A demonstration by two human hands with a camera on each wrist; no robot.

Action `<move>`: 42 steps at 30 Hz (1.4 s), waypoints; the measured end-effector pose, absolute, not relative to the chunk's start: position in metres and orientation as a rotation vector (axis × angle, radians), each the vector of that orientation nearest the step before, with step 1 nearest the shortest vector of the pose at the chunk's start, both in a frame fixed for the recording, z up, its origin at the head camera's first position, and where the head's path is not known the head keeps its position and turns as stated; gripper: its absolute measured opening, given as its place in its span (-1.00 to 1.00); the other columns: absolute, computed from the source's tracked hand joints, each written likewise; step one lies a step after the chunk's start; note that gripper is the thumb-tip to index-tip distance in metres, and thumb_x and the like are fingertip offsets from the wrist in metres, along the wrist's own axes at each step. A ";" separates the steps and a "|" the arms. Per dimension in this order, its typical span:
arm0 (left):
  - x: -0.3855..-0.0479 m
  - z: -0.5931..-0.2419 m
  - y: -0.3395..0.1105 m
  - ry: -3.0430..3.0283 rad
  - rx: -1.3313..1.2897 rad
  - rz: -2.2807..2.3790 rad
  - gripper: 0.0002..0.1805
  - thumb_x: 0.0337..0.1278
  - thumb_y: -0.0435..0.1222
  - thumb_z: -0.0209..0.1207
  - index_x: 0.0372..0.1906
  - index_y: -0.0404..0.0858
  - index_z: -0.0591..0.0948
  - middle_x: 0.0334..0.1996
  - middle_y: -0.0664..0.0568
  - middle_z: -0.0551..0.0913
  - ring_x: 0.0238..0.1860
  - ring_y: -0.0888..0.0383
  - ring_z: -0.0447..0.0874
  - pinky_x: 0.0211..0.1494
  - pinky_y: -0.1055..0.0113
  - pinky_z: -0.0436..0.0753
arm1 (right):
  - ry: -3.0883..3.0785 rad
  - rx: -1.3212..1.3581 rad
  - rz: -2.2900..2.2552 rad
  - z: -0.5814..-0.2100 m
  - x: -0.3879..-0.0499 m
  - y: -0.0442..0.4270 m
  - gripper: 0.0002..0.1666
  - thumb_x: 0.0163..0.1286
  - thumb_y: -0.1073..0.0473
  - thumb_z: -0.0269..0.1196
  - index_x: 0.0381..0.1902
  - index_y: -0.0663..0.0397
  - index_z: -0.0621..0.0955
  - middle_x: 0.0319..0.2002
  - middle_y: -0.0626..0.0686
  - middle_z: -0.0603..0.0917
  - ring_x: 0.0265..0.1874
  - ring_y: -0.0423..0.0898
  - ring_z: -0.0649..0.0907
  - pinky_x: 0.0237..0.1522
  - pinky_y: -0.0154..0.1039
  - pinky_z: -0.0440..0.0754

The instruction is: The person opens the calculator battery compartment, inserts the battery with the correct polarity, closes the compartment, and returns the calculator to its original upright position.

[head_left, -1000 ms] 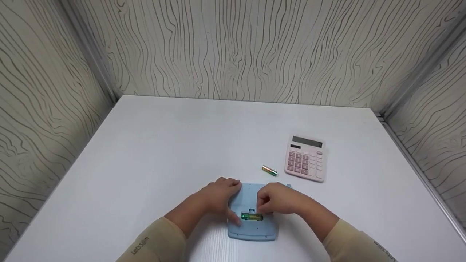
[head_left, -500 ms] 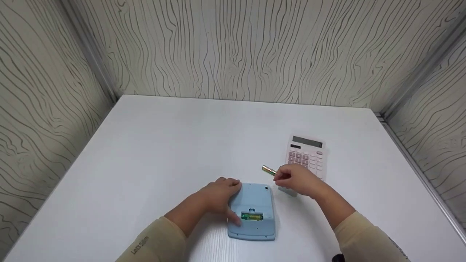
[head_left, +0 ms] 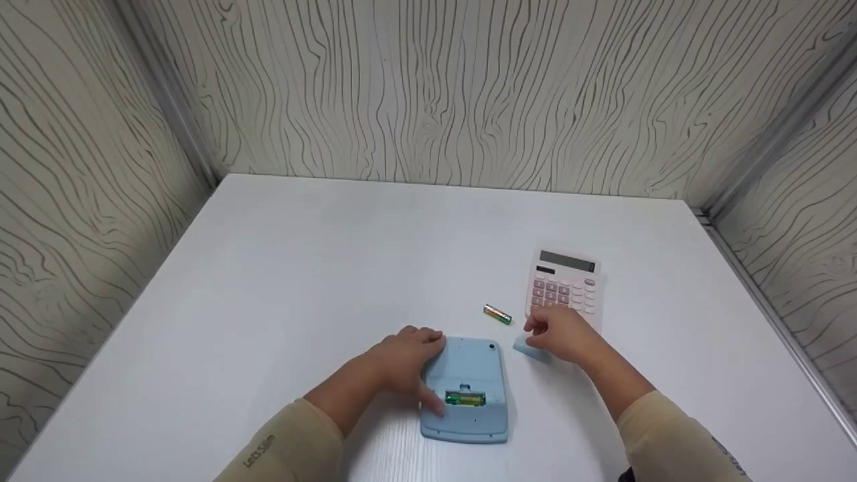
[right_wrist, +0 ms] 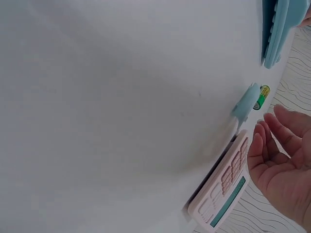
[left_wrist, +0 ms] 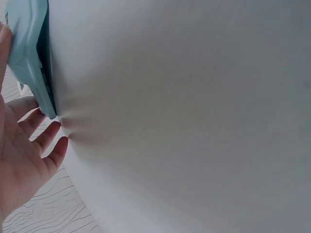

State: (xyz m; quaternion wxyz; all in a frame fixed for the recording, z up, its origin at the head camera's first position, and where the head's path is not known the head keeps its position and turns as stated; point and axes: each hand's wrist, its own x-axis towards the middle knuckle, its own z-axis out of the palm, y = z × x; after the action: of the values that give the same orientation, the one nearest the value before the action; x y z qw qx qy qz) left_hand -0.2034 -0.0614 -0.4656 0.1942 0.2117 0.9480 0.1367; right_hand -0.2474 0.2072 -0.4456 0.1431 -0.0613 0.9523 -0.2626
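Observation:
A light-blue calculator (head_left: 469, 365) lies face down, its battery compartment uncovered with a green-and-gold battery (head_left: 466, 399) inside. My left hand (head_left: 402, 365) holds it along the left side, thumb on the back and fingers around the far corner. In the left wrist view, the fingertips meet the table beside the calculator edge (left_wrist: 30, 53). To the right, a small light-blue battery cover (head_left: 529, 349) is by my right hand (head_left: 562, 333). The right wrist view shows that hand's loosely bent fingers holding nothing, with the cover (right_wrist: 246, 103) apart from them.
A second battery (head_left: 497, 314) lies loose on the white table (head_left: 335, 268), beyond the blue calculator. The pink calculator (head_left: 568, 274) lies face up at the right, partly behind the right hand. Patterned walls (head_left: 428, 87) enclose the table's back and sides.
My right hand has left the battery compartment and moved right and away, to the battery cover, shifting slightly further right in the last half second. The left hand stays on the blue calculator.

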 end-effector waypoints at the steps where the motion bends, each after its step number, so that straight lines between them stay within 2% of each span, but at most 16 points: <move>1: -0.204 -0.465 -0.062 2.658 0.598 0.383 0.21 -0.61 0.36 0.32 0.38 0.05 0.17 0.34 0.19 0.18 0.31 0.10 0.15 0.25 0.11 0.34 | 2.750 -0.168 -0.745 -0.447 -0.248 0.207 -0.85 0.12 0.26 0.31 -0.29 0.05 0.63 -0.44 -0.04 0.55 -0.41 -0.11 0.49 -0.36 -0.28 0.54; 11: -0.203 -0.463 -0.062 2.671 0.614 0.360 0.20 -0.58 0.35 0.32 0.38 0.03 0.17 0.34 0.18 0.19 0.31 0.11 0.14 0.26 0.13 0.33 | 2.758 -0.132 -0.661 -0.455 -0.248 0.205 -0.75 -0.01 0.22 0.41 -0.32 0.05 0.63 -0.44 -0.02 0.54 -0.41 -0.10 0.49 -0.34 -0.24 0.55; 24: -0.204 -0.465 -0.062 2.657 0.600 0.381 0.21 -0.61 0.36 0.31 0.38 0.06 0.16 0.35 0.20 0.17 0.32 0.11 0.14 0.26 0.11 0.32 | 2.766 -0.145 -0.578 -0.462 -0.249 0.204 -0.76 0.01 0.27 0.38 -0.34 0.01 0.57 -0.45 -0.05 0.53 -0.42 -0.11 0.50 -0.29 -0.20 0.55; 35: -0.203 -0.465 -0.062 2.668 0.620 0.364 0.20 -0.59 0.35 0.33 0.38 0.03 0.18 0.33 0.19 0.20 0.30 0.11 0.16 0.26 0.14 0.33 | 2.772 -0.156 -0.681 -0.458 -0.250 0.208 -0.97 0.16 0.25 0.26 -0.40 0.05 0.60 -0.50 -0.04 0.53 -0.45 -0.12 0.50 -0.38 -0.26 0.52; 42: -0.204 -0.466 -0.062 2.670 0.625 0.362 0.21 -0.60 0.36 0.32 0.38 0.03 0.17 0.34 0.19 0.19 0.31 0.11 0.14 0.27 0.13 0.31 | 2.768 -0.154 -0.675 -0.455 -0.249 0.208 -0.93 0.24 0.26 0.21 -0.44 0.02 0.58 -0.51 -0.03 0.52 -0.46 -0.12 0.49 -0.41 -0.27 0.49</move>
State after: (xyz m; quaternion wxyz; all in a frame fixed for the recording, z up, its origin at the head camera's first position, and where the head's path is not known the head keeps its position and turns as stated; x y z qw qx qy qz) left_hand -0.2043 -0.0616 -0.4658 0.1868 0.2219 0.9483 0.1286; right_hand -0.2489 0.2081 -0.4550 0.1437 -0.0533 0.9600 -0.2342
